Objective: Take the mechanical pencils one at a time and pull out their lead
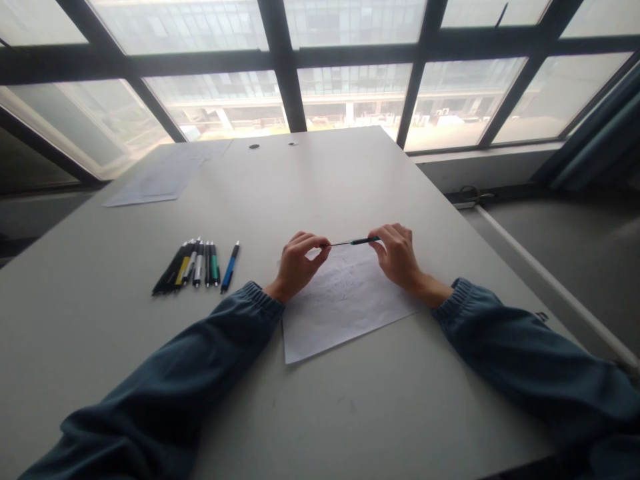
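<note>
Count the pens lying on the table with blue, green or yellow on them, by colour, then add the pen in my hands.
Blue pen: 1
Green pen: 1
Yellow pen: 1
Held pen, between left hand and right hand: 1
Total: 4

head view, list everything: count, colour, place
held pen: 1, black-green, right fingertips
thin rod: 1, dark, between hands
loose pens: several, mixed colours, left
marked sheet: 1, white, beneath hands
papers: count unclear, white, far left
table: 1, white, centre
grommets: 2, greyish, far tabletop
windows: several, pale, far side
curtain: 1, blue, right
bar: 1, white, right
sleeves: 2, dark blue, arms
left hand: 1, bare, at rod
right hand: 1, bare, at pen
</note>
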`<act>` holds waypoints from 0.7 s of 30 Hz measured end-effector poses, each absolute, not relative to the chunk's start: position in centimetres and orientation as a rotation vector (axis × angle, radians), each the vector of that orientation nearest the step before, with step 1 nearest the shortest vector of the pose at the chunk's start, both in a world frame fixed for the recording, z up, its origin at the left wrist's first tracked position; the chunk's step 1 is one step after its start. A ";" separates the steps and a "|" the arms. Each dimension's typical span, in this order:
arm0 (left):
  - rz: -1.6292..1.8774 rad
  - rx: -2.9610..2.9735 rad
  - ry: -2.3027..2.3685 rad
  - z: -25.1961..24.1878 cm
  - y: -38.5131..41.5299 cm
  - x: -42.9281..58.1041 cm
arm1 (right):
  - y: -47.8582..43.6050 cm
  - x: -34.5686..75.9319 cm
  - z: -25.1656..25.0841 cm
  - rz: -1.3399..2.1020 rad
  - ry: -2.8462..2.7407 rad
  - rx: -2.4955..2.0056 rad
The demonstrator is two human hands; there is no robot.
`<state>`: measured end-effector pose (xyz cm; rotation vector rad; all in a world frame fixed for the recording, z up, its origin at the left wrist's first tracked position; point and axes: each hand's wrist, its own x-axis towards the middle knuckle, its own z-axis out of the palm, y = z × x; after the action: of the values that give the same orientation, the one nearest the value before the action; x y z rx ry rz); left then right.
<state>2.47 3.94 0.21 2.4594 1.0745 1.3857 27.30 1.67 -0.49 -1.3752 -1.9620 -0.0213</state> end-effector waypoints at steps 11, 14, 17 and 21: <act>1.333 2.470 0.983 0.4 3.6 2.7 | 1.3 27.1 -0.2 0.056 -2.066 -1.229; 1.316 2.472 0.959 0.4 3.5 2.7 | 1.2 27.0 0.0 0.087 -2.097 -1.205; 1.307 2.476 0.934 0.4 3.5 2.7 | 1.1 27.0 0.0 0.097 -2.117 -1.169; 1.311 2.471 0.912 0.5 3.4 2.8 | 1.1 26.9 0.0 0.090 -2.128 -1.123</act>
<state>2.79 3.38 0.50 2.4713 0.9124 1.3113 26.95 1.06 0.01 -1.1235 -2.1277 0.0904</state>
